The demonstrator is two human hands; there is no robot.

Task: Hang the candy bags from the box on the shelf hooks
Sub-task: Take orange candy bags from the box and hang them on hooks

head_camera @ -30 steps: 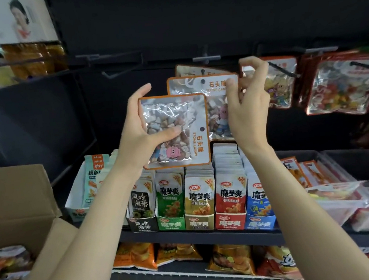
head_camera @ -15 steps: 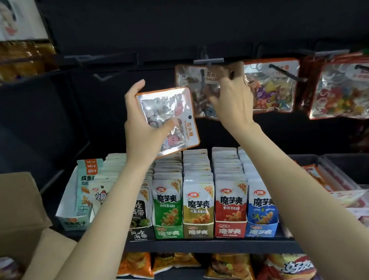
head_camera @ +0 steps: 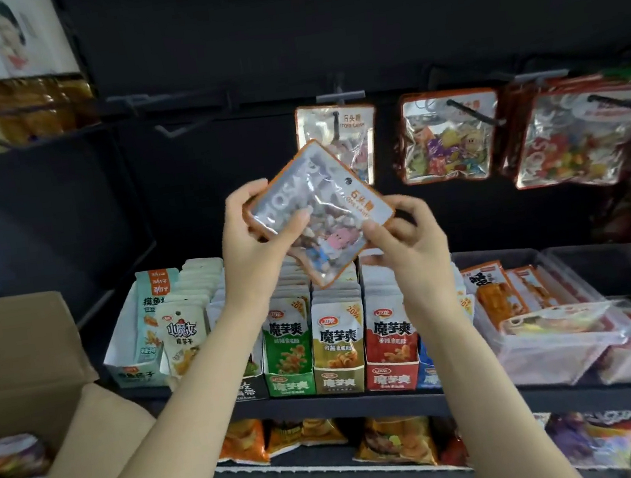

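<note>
An orange-edged stone candy bag [head_camera: 319, 214] is being held tilted in front of the shelf, gripped at its left end by the left hand [head_camera: 256, 242] and pinched at its right edge by the right hand [head_camera: 405, 239], below a matching bag [head_camera: 336, 133] being carried on a hook [head_camera: 337, 119].

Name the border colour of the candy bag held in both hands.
Orange, around the candy bag; seen in the head view.

We see both hands holding one tilted candy bag [head_camera: 319, 214] before the shelf, the left hand [head_camera: 254, 238] gripping its upper left end, the right hand [head_camera: 409, 239] pinching its lower right edge, below another bag [head_camera: 336, 133] hanging on a hook [head_camera: 337, 119].
</note>
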